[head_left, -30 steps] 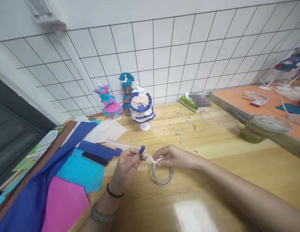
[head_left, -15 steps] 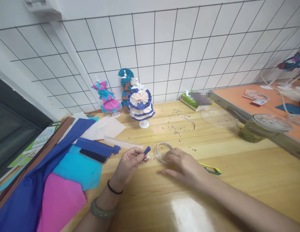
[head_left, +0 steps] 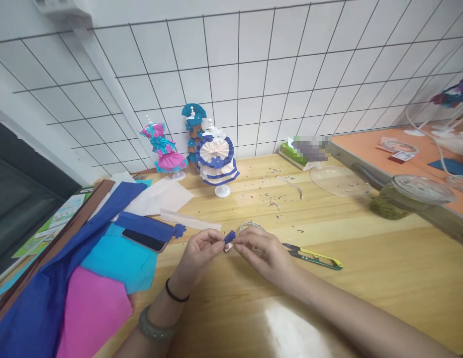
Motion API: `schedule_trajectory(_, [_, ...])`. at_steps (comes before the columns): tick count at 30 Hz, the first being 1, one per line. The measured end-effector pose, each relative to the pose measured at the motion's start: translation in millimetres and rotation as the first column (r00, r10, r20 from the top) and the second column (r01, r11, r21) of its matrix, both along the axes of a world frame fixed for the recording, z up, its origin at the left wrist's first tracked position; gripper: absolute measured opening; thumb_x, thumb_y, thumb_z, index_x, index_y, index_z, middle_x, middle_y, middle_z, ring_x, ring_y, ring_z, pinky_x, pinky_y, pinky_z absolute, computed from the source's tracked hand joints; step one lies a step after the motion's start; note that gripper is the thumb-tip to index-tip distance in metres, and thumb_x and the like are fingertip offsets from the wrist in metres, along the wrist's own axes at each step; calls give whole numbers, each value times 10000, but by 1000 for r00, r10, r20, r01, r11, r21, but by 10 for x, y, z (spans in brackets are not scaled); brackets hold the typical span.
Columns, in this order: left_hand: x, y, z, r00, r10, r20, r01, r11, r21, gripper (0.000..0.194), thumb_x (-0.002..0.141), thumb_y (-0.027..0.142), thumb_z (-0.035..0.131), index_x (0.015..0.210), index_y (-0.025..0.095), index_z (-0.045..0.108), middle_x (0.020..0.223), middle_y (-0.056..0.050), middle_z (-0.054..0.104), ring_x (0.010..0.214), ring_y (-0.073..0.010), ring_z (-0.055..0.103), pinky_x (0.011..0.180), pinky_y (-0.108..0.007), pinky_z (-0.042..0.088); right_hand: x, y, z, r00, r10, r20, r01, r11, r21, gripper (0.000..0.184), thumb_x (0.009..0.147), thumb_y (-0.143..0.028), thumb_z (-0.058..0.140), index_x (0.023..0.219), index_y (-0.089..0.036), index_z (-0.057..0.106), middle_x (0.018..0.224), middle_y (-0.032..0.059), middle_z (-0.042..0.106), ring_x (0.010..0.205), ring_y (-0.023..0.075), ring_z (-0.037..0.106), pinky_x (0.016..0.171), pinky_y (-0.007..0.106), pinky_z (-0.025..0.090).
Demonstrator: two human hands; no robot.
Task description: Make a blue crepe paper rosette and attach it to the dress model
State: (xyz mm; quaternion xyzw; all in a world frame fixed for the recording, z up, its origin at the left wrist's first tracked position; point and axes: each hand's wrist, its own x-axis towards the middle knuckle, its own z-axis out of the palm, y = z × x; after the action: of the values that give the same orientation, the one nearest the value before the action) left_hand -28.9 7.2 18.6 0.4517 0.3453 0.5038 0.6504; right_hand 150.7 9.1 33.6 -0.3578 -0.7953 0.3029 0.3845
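My left hand (head_left: pixel 202 251) is closed, thumb and fingers pinching a small folded strip of blue crepe paper (head_left: pixel 230 236). A bit of white (head_left: pixel 228 247) shows just under the strip. My right hand (head_left: pixel 264 252) has its thumb and forefinger pressed together right beside the strip; what lies between them is too small to make out. Partly hidden behind the right fingers, a roll of tape (head_left: pixel 250 226) lies on the table. Yellow-and-black snips (head_left: pixel 317 257) rest just to the right of that hand.
Three small paper-dressed mannequins, one blue and white (head_left: pixel 216 154), stand by the tiled wall. Stacked crepe sheets (head_left: pixel 117 258) and a phone (head_left: pixel 144 240) lie at left. Paper scraps (head_left: pixel 270 196), a clear lid (head_left: pixel 339 181) and a jar (head_left: pixel 403 199) are at right.
My right hand has moved left from the tape roll to the blue strip, and its fingers have come together. My left hand stays nearly in place. More of the snips now shows.
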Motion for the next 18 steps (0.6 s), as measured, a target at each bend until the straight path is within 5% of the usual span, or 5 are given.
schedule_trajectory(8, [18,-11,-25,996,-17,-90,23,998,62,49,713,195,618,719,147,614,695,-38,611,685,-139,534,681,-267,402,-3,8,-19,995,-66,81,69,997,-35,166,832,-198,434,746,-184,574,756,49,581,713,154,528,643,281,416])
schedule_trajectory(13, [23,-9,-25,996,-17,-84,22,998,65,53,719,198,612,726,145,614,688,-36,610,686,-142,534,687,-275,396,13,48,-58,996,-86,0,84,975,-208,198,835,-277,440,718,-176,563,711,30,556,668,143,501,614,261,388])
schedule_trajectory(18, [28,-9,-40,996,-21,-83,24,999,39,56,712,200,619,719,144,614,685,-36,615,680,-140,537,685,-277,399,35,77,3,962,-77,-263,-86,827,-556,254,790,-369,510,644,-163,536,572,-30,463,541,98,412,541,226,319])
